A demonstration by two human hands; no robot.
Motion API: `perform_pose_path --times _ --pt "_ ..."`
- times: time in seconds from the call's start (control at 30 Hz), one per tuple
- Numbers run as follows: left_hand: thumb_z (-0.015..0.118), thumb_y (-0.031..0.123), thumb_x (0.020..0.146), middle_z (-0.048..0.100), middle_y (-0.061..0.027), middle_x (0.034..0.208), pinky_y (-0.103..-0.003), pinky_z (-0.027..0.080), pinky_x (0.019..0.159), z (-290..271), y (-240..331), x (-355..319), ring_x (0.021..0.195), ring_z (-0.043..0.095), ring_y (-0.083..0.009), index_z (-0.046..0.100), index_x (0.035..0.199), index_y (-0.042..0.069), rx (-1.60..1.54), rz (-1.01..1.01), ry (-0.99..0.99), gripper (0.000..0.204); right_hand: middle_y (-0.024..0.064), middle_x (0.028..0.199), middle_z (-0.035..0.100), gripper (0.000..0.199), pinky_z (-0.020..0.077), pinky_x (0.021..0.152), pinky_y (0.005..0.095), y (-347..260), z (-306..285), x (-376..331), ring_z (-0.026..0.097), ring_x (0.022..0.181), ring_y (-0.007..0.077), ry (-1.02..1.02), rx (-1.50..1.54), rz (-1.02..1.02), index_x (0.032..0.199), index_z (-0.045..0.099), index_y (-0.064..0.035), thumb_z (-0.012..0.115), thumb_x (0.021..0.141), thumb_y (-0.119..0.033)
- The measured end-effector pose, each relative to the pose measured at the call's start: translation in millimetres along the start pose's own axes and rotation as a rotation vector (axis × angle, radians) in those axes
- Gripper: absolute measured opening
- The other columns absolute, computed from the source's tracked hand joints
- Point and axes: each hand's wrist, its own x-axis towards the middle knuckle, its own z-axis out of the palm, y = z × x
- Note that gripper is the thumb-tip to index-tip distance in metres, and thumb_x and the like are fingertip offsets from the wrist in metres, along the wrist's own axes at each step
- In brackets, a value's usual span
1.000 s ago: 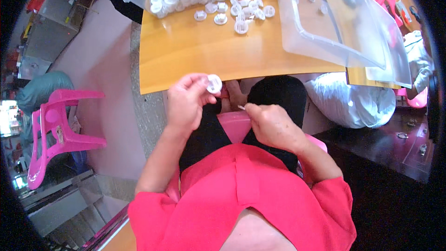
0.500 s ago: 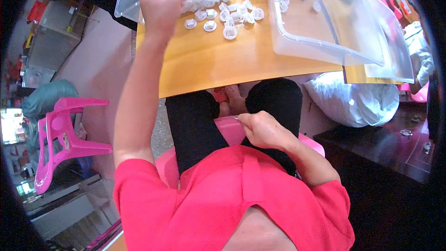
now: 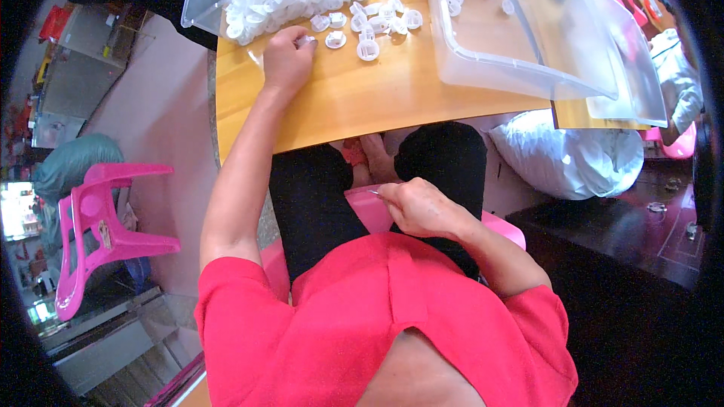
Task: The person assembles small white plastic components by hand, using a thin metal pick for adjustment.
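Fingers of the left hand (image 3: 289, 60) are lying curled at a white plastic piece (image 3: 305, 43), upper left of centre in the frame; whether they are clamping it I cannot tell. Near the middle, the right hand (image 3: 422, 209) is gripping a thin tool (image 3: 375, 192), fingers together. Similar loose pieces (image 3: 368, 50) are resting on the table (image 3: 339, 105), looking light, stiff and perhaps slippery; their round rims are seemingly offering the safest hold.
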Motion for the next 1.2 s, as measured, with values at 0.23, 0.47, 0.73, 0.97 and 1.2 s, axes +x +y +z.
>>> perform_pose_path --times 0.23,0.47,0.73,0.97,1.2 --pt "0.053 0.01 0.092 0.062 -0.0131 0.099 -0.026 0.05 0.064 -52.9 50.3 -86.0 0.08 0.063 -0.0217 0.054 0.113 -0.004 -1.486 -0.646 -0.351 0.025 0.0209 0.086 0.065 0.018 0.0512 0.071 0.0339 1.7 -3.1 -0.5 0.067 0.081 0.0272 0.295 0.261 -0.017 0.101 0.061 0.0002 0.052 0.087 -0.005" --pt "0.052 0.008 0.093 0.063 -0.0165 0.102 -0.035 0.055 0.078 -67.7 99.2 -165.2 0.091 0.064 -0.0268 0.055 0.11 -0.006 -1.614 -0.666 -0.349 0.023 0.0175 0.079 0.064 0.018 0.0493 0.061 0.0317 -30.7 -1.3 8.3 0.063 0.067 0.0212 0.534 0.64 0.029 0.095 0.061 0.0025 0.055 0.084 -0.011" --pt "0.055 0.011 0.091 0.063 -0.0135 0.106 -0.035 0.052 0.081 -58.2 96.7 -197.9 0.093 0.062 -0.0211 0.059 0.108 -0.002 -1.462 -0.643 -0.256 0.022 0.0021 0.071 0.062 0.011 0.0452 0.057 0.0201 -42.5 8.2 11.8 0.056 0.065 0.0055 0.51 0.53 0.096 0.091 0.062 0.0035 0.057 0.085 -0.004" --pt "0.061 0.004 0.087 0.066 -0.0119 0.096 -0.029 0.052 0.075 -66.4 87.5 -200.1 0.085 0.062 -0.0168 0.06 0.108 -0.006 -1.467 -0.608 -0.293 0.023 0.0017 0.07 0.061 0.014 0.043 0.052 0.0202 -44.1 18.5 13.4 0.054 0.059 0.0056 0.516 0.521 0.063 0.098 0.062 0.0021 0.056 0.086 -0.004" --pt "0.062 -0.001 0.085 0.066 -0.0128 0.095 -0.025 0.052 0.068 -71.2 86.8 -200.0 0.075 0.061 -0.0147 0.06 0.11 -0.004 -1.44 -0.579 -0.213 0.026 0.0195 0.082 0.063 0.026 0.0513 0.059 0.0316 -52.1 15.3 -5.7 0.066 0.067 0.0269 0.469 0.141 -0.085 0.11 0.056 0.0031 0.055 0.084 0.002"
